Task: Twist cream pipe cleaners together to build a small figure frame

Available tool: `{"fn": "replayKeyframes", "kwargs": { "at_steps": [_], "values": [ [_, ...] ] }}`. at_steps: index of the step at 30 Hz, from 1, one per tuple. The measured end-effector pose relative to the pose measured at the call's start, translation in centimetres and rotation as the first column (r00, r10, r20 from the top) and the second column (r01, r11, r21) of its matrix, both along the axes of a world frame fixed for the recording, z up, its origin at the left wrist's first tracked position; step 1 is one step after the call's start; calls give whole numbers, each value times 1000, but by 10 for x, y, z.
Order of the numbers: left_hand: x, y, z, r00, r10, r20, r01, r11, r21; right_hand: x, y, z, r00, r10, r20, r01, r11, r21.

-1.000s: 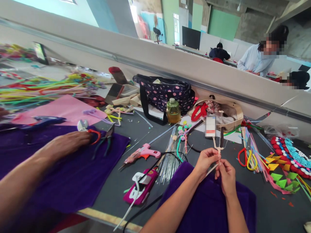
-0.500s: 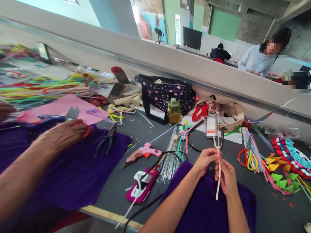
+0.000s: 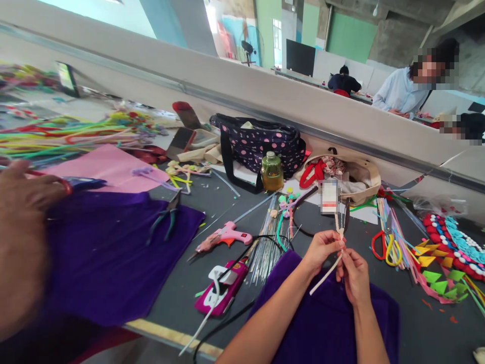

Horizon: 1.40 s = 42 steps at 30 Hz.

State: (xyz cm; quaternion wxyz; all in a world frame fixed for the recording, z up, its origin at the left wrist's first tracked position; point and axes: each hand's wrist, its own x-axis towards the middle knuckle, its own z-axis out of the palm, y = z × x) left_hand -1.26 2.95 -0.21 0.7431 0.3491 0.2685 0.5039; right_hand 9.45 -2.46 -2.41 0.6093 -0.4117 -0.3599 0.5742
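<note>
Table (image 3: pixel 212 212): we see a dark grey worktop filling the lower frame, crowded with craft supplies.
Purple cloths: one (image 3: pixel 109 258) spreads across the lower left, another (image 3: pixel 326 323) lies under our forearms at the bottom centre.
Co-worker's hand (image 3: pixel 22 237): it looms blurred at the left edge, beside red-handled scissors (image 3: pixel 56 179).
Spotted bag (image 3: pixel 261 144): it sits at centre, against the pale wall, with a small yellow-green bottle (image 3: pixel 271 172) just in front.
Pliers (image 3: pixel 166 215): they lie on the left cloth.
Glue gun (image 3: pixel 223 237): pink, left of centre, near a bundle of thin wires (image 3: pixel 265 247).
Left hand (image 3: pixel 322 248): our fingers pinch narrowly on the cream pipe cleaner (image 3: pixel 329 270) just below its twisted top.
Right hand (image 3: pixel 352 275): touching the left, fingertips closed on the same stem.
Pipe cleaner: right of centre, held above the near cloth; its loose end slants down to the left, its twisted top rises between our fingertips.
Yellow-and-red scissors (image 3: pixel 386 247): just right of our hands.
</note>
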Motion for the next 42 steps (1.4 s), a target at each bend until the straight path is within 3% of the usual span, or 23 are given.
{"fn": "replayKeyframes", "kwargs": {
  "at_steps": [6, 12, 15, 18, 21, 23, 31, 38, 42],
  "values": [
    [1, -1, -1, 999, 36, -33, -35, 999, 23, 2, 0, -6, 986, -44, 162, 36, 998, 52],
    [4, 0, -6, 983, 122, -138, -117, 992, 44, 4, -1, -6, 917, -120, 382, 85, 991, 107],
    [3, -1, -3, 989, 90, -114, -87, 996, 36, 3, -1, -5, 954, -116, 276, 99, 992, 74],
    [-2, -1, 1, 997, -44, -60, 47, 998, 40, 0, -1, -2, 999, -32, 35, 33, 999, -29],
    [-6, -1, 2, 986, -148, -71, 151, 988, 34, -2, -1, 1, 993, 44, -109, -56, 993, -106],
    [-6, 0, 0, 988, -146, -58, 148, 988, 34, -2, -2, 2, 987, 62, -146, -80, 990, -120],
    [-2, -1, 2, 999, -52, 15, 51, 998, 36, -3, -2, 0, 996, 21, -82, -25, 999, -45],
    [3, -3, -1, 999, 33, -38, -33, 999, -3, -1, 0, -7, 986, -58, 159, 53, 998, 39],
    [5, -3, -1, 998, 38, -48, -38, 999, 2, -1, 1, -6, 998, -46, 45, 47, 999, -14]
  ]
}}
